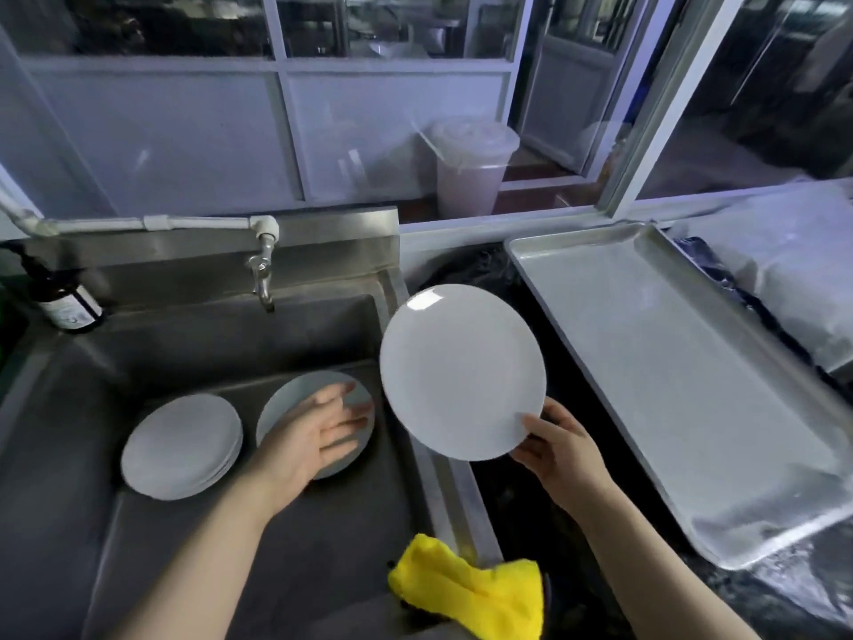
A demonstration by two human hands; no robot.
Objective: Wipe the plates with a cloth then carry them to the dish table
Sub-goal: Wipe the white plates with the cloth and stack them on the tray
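A steel sink (138, 524) fills the lower left of the frame, with a glazed partition behind it. At centre right the right hand (561, 450) pinches the lower rim of a white plate (461, 369), thumb on its face, tilting it up toward the viewer, probably for wiping or inspection. The left hand (307, 436) lies flat, fingers straight, on a plate stack (360, 394) in the basin beside a second stack (182, 445); the yellow cloth (471, 588) waits unheld at bottom centre, a metal tray (683, 385) at right.

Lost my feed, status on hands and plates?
Right hand pinches round white plate. Left hand open over sink plates. Yellow cloth idle.
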